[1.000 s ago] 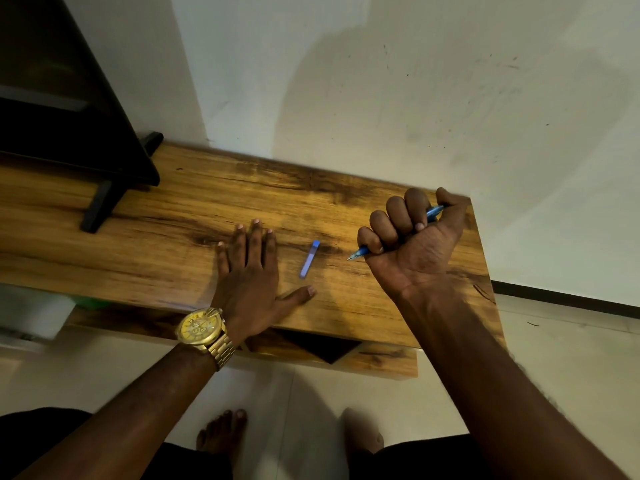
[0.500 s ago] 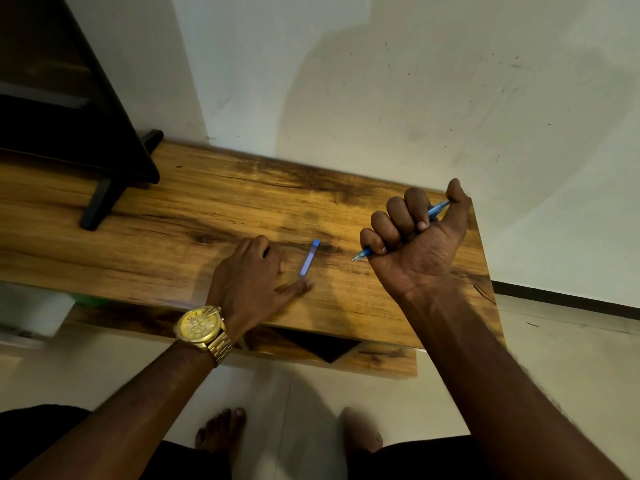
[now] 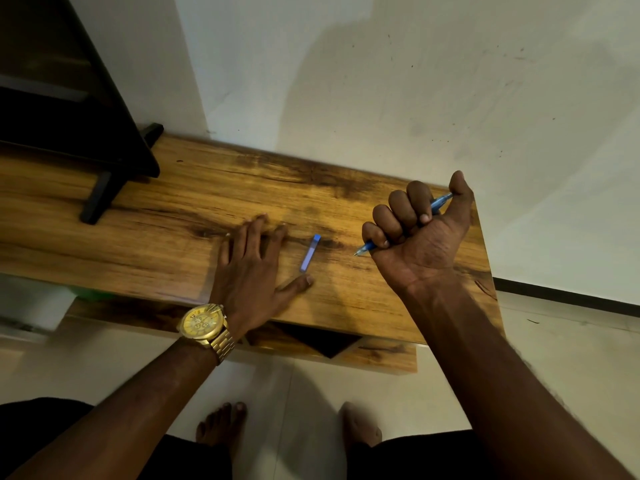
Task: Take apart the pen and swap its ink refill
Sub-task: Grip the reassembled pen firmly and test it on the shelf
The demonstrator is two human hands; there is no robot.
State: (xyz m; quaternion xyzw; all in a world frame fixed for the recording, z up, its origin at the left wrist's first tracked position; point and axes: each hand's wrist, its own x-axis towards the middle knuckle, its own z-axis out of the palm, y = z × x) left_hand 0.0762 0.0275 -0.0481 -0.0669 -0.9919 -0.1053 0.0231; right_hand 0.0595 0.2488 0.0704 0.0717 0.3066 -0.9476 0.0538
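My right hand is closed in a fist around a blue pen. The pen's tip pokes out below my little finger toward the left, and its rear end shows by my thumb. A small blue pen cap lies on the wooden table between my two hands. My left hand rests palm down on the table with its fingers spread, and its thumb tip sits just below the cap without touching it. It holds nothing.
A black stand with a dark screen above it occupies the table's left end. A white wall runs behind the table. The table's right edge is close to my right hand. Tiled floor and my bare feet show below.
My left hand curled its fingers, then spread them flat again slightly further right, toward the cap. My right thumb lifted off the pen's rear end. The cap has not moved.
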